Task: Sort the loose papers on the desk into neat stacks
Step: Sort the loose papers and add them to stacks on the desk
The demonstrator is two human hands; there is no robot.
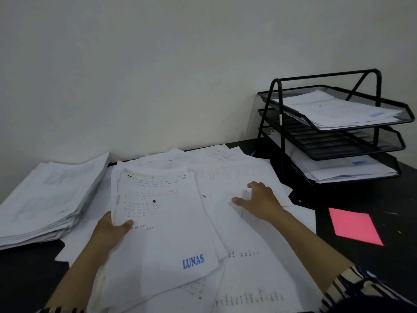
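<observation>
Loose white papers [237, 177] lie spread over the middle of the black desk [361, 256]. My left hand [112, 231] grips the left edge of a sheaf of printed sheets [167, 222] stamped LUNAS in blue, thumb on top, lifted a little above the pile. My right hand [259, 199] rests on the spread sheets to the right, fingers curled lightly on the paper; whether it pinches a sheet is unclear. A thick stack of papers [45, 199] sits at the left.
A black mesh three-tier tray [334, 136] stands at the back right, with papers in its top and bottom tiers. A pink sheet [354, 225] lies on the bare desk at the right. A pale wall runs behind the desk.
</observation>
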